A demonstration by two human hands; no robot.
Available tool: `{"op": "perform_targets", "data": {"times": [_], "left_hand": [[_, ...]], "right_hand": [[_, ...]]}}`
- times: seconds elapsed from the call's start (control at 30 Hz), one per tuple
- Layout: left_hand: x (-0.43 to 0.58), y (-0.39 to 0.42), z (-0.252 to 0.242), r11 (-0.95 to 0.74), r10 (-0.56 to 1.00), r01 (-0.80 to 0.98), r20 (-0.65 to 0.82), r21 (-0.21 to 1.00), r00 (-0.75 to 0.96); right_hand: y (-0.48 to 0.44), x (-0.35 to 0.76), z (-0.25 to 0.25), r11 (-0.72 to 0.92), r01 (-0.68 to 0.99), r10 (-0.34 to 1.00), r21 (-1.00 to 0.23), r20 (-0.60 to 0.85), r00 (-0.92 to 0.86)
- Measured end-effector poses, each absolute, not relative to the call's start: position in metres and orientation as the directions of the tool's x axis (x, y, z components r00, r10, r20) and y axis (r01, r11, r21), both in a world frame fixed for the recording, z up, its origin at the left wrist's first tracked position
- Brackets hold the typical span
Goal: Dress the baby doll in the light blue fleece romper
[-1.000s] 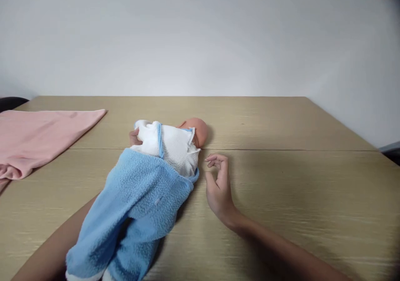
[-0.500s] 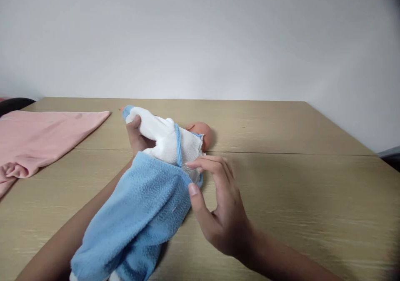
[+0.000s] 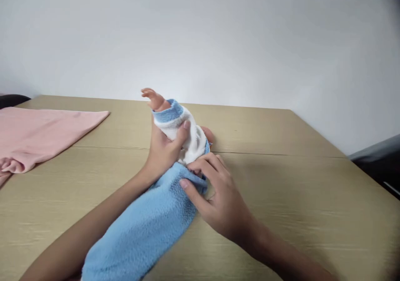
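A baby doll (image 3: 193,141) in a white fleecy top with blue cuffs and light blue fleecy trousers (image 3: 140,227) lies tilted on its side, legs toward me. Its bare plastic hand (image 3: 155,100) points up and away; most of its head is hidden behind the sleeve. My left hand (image 3: 165,145) is wrapped round the doll's sleeved arm, thumb on top. At the waist, my right hand (image 3: 215,189) pinches the trousers' waistband, its thumb outside and its fingertips tucked over the edge.
A pink cloth (image 3: 46,133) lies at the left of the wooden table (image 3: 296,197). Dark objects stand beyond the table's left and right edges. A pale wall (image 3: 200,43) rises behind it.
My left hand has turned the doll and moved its arm right and up, bringing its plastic hand into clear view. My right hand has closed on the waistband. The view has shifted slightly.
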State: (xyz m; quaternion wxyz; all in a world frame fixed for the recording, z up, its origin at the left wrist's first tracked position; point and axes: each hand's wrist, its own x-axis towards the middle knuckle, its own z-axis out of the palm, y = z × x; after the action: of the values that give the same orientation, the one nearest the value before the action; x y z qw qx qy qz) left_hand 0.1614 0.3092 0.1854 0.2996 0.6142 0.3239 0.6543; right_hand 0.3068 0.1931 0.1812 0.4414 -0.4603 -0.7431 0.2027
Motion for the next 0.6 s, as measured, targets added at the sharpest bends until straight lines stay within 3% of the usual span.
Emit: {"op": "perform_targets", "data": {"times": [0.17, 0.37, 0.6], "left_hand": [[0.179, 0.300, 0.183, -0.655, 0.756, 0.062, 0.653, 0.753, 0.049], [0.199, 0.290, 0.182, -0.638, 0.768, 0.056, 0.629, 0.768, 0.118], [0.209, 0.286, 0.173, -0.617, 0.757, -0.008, 0.596, 0.787, 0.269]], "right_hand": [[0.182, 0.328, 0.165, 0.437, 0.370, 0.898, -0.820, 0.422, -0.125], [0.176, 0.350, 0.143, 0.143, 0.024, 0.988, -0.989, 0.141, -0.071], [0.178, 0.366, 0.124, 0.084, -0.001, 0.995, -0.996, 0.084, 0.062]]}}
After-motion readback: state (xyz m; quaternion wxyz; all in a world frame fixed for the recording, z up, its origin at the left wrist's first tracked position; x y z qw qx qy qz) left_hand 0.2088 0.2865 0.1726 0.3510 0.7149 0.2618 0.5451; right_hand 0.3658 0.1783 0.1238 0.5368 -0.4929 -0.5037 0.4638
